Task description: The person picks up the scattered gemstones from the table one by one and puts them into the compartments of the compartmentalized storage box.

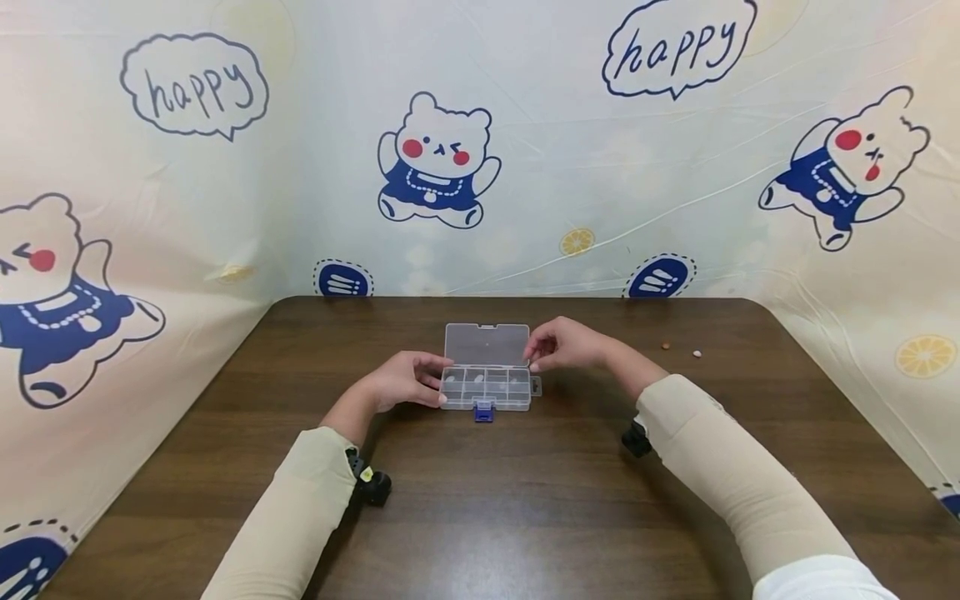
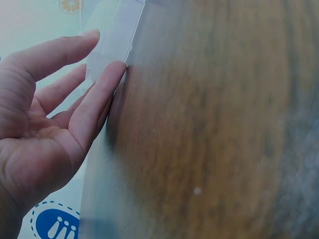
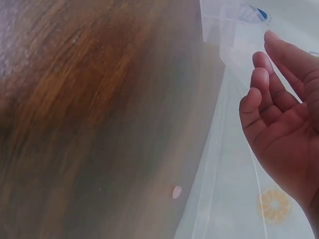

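A clear plastic compartment box (image 1: 486, 408), lid (image 1: 487, 343) raised at the back, stands on the table with a blue latch (image 1: 484, 413) in front. Several small pale pieces lie in its compartments. My left hand (image 1: 405, 382) holds the box's left end, thumb at the front corner and forefinger near the hinge. In the left wrist view, the box's corner (image 2: 117, 42) shows between spread digits of that hand (image 2: 50, 104). My right hand (image 1: 572, 343) is at the lid's right edge, fingertips overlapping it. Its fingers (image 3: 250, 99) bend loosely in the right wrist view, no piece showing among them.
On the brown wooden table (image 1: 480, 500), an orange-brown piece (image 1: 665, 346) and a pale pink piece (image 1: 697, 354) lie right of my right hand. A hanging tab (image 1: 536, 386) sticks out from the box's right end. A printed cloth (image 1: 480, 258) hangs behind the table.
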Tool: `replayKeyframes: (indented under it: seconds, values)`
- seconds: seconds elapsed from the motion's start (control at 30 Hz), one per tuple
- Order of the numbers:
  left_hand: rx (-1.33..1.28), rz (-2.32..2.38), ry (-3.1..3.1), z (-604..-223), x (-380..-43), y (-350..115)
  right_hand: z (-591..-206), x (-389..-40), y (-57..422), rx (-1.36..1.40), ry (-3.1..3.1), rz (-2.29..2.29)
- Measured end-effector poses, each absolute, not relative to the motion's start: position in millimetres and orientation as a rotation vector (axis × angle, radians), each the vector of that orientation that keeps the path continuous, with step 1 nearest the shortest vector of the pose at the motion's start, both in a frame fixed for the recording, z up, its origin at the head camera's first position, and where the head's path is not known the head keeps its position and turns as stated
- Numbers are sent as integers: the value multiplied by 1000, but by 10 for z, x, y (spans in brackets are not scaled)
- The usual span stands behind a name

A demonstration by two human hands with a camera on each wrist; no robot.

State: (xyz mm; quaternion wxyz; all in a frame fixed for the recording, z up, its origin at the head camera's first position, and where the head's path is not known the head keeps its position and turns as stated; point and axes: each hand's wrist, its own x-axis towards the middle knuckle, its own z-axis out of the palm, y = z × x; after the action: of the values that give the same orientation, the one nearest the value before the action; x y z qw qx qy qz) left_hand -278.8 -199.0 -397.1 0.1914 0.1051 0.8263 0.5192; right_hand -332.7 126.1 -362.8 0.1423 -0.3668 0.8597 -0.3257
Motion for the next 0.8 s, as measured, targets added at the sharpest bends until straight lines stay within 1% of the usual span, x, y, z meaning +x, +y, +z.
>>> replayKeyframes:
  seconds: [0.4, 0.8]
  values:
    - [299, 1436, 2330, -3963, -2772, -1990, -3621, -3196, 1438, -966, 2553, -1004]
    - [297, 1451, 2320, -3964, -2781, -1984, -3617, -3064, 1506, -977, 2567, -1127]
